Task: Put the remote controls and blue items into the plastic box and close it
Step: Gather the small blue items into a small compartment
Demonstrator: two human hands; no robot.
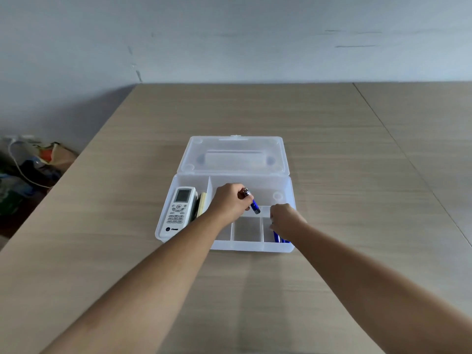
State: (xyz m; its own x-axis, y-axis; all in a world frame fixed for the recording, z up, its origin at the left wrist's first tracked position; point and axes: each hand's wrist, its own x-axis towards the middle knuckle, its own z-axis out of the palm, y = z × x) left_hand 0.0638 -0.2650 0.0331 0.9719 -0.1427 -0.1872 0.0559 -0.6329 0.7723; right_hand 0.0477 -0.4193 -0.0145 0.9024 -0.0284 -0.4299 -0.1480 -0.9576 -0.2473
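A clear plastic box [255, 247] lies on the table with its lid [235, 155] open and leaning back. A white remote [177, 212] rests in the left compartment, with a second, darker remote [198, 209] on edge beside it. My left hand [229, 201] hovers over the middle of the box, shut on a blue lighter [252, 201] with a metal top. My right hand [283, 217] reaches into the front right compartment, where blue items [279, 238] stand under its fingers. Whether it grips them is hidden.
The box sits mid-table on a light wooden top [332, 149]. A seam [398, 146] runs diagonally on the right. Bags and a cable [28, 169] lie on the floor past the table's left edge. A grey wall stands behind.
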